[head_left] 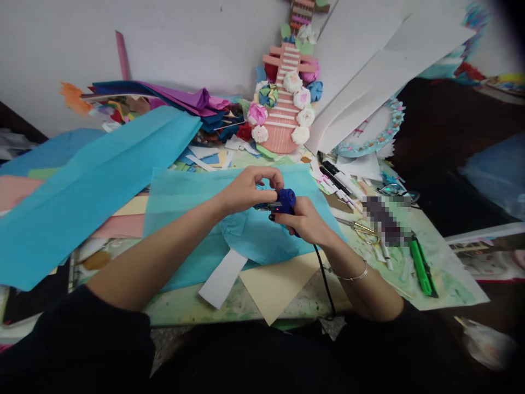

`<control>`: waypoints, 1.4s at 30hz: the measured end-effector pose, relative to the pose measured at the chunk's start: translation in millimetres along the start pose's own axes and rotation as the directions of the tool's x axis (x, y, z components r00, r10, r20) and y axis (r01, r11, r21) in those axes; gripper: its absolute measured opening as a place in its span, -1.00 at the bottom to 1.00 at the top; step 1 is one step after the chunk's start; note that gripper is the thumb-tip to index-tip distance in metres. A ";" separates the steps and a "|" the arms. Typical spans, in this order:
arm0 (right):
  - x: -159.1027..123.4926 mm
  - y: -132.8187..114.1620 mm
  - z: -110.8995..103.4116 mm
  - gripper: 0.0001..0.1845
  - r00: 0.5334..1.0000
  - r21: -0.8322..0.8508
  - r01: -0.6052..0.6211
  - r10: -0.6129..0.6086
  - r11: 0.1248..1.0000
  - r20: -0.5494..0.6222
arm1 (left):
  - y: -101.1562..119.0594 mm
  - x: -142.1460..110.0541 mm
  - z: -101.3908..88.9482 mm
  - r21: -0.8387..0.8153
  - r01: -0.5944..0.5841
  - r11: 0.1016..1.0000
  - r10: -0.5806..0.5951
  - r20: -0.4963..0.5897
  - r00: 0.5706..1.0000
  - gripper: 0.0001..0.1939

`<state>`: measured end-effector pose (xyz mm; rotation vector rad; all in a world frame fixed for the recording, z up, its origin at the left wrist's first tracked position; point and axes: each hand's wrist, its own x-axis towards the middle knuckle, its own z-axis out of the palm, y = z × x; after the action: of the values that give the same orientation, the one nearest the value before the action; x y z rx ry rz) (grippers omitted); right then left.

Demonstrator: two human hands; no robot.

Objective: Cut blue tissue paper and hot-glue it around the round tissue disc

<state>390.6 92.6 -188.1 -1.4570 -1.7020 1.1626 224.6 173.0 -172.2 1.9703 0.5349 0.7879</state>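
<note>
My right hand is closed around a small blue glue gun whose black cord trails down toward me. A red light shows on the gun's side. My left hand is curled at the gun's tip, fingers pinched together on something too small to make out. Both hands hover over a sheet of light blue tissue paper and a darker blue cut paper shape lying on the table.
A long blue folded sheet lies left. A white strip and cream paper sit near the front edge. A pink paper guitar with flowers stands behind. Scissors, a green cutter and pens lie right.
</note>
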 end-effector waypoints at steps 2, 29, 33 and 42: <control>-0.6 1.8 0.3 -0.80 1.000 -0.013 0.015 -0.015 1.000 -0.010 | 2.0 0.5 -1.5 0.021 -0.023 1.000 0.023 0.016 1.000 -0.90; -1.0 9.5 -4.8 -0.79 0.993 0.199 -0.035 0.011 0.979 0.121 | 17.2 9.3 -18.1 0.102 0.021 0.995 -0.043 0.221 0.974 -0.90; -1.9 7.9 -5.4 -0.81 0.994 0.169 -0.008 -0.010 0.986 0.105 | 22.1 7.5 -17.7 0.181 0.016 0.983 -0.048 0.173 0.984 -0.88; -9.4 2.0 -0.4 -0.84 0.987 -0.121 0.158 -0.157 0.980 0.017 | 18.2 -3.2 -13.3 0.201 -0.169 0.965 0.134 0.179 0.975 -0.91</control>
<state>393.7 83.5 -188.8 -1.3616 -1.8859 0.9956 213.8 170.0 -152.3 2.2756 0.3873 0.6755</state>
